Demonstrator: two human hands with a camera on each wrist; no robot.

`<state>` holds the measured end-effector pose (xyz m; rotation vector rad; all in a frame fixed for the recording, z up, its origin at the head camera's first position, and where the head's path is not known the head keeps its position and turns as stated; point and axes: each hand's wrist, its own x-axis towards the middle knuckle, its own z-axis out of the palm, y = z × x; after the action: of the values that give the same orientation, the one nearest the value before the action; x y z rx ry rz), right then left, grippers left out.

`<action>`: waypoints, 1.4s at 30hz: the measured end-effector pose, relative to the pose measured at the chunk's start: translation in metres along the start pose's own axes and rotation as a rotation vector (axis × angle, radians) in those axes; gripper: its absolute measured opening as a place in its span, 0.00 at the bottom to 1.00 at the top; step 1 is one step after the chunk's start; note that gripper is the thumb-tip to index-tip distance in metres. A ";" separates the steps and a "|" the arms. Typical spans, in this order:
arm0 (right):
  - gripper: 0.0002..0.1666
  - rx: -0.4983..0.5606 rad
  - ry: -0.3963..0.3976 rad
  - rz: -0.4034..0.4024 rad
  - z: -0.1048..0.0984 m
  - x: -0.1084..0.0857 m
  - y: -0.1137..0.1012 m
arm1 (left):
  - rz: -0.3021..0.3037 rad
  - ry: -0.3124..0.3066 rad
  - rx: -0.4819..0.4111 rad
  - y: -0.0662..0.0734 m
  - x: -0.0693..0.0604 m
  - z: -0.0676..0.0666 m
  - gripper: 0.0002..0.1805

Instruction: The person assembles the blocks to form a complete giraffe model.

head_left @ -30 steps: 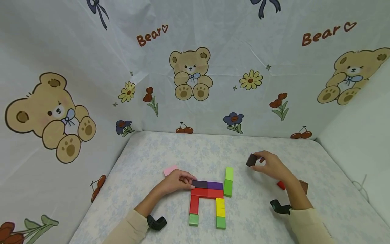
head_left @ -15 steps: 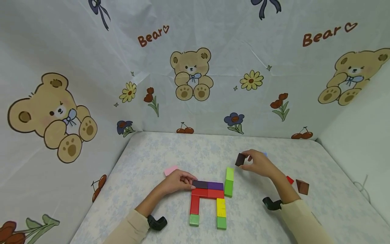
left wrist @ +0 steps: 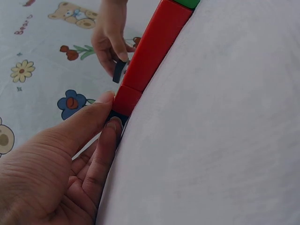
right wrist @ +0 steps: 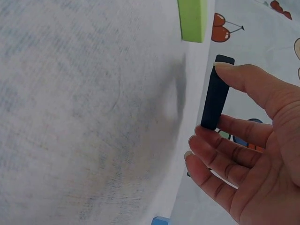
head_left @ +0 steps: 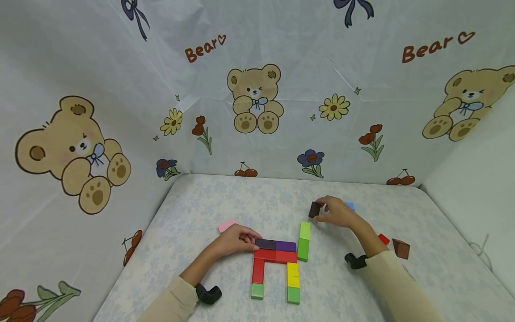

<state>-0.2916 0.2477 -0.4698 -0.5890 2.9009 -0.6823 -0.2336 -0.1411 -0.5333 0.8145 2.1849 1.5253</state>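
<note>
In the head view my left hand (head_left: 237,240) is at the left end of a flat block figure, its thumb and forefinger pinching the end of a dark block (head_left: 265,244). Beside that dark block lies a purple block (head_left: 286,246). Red blocks (head_left: 265,255) run below them, with a red and green leg at left and a yellow block (head_left: 293,274) over green at right. My right hand (head_left: 337,212) holds another dark rectangular block (right wrist: 217,93) between thumb and fingertips, raised off the table. Just below it are two green blocks (head_left: 304,241) in line, touching the figure's right side.
A pink block (head_left: 226,225) lies beyond my left hand. To the right are a blue block (head_left: 350,205), a small red block (head_left: 384,239) and a brown block (head_left: 401,248). A bear-printed cloth (head_left: 257,152) rises behind the table's far edge.
My right hand has carried its dark block leftward, to just beyond the green blocks, slowing toward now. The blue block has come into sight behind it. My left hand stays in place.
</note>
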 end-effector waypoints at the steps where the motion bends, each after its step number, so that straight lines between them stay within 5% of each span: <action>1: 0.35 0.004 -0.006 -0.001 0.001 0.002 0.001 | 0.001 0.001 0.002 0.000 0.000 0.000 0.16; 19: 0.40 0.006 -0.054 0.002 0.013 0.019 0.012 | -0.001 0.003 -0.016 -0.002 0.000 0.002 0.15; 33: 0.22 0.276 0.060 0.232 0.023 0.021 0.014 | 0.001 0.005 -0.018 -0.002 -0.001 0.002 0.15; 42: 0.21 0.357 0.046 0.216 0.027 0.021 0.006 | -0.004 0.015 -0.012 -0.002 0.000 0.002 0.15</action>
<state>-0.3085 0.2339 -0.4967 -0.2167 2.7249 -1.1525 -0.2335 -0.1401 -0.5358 0.7976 2.1847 1.5455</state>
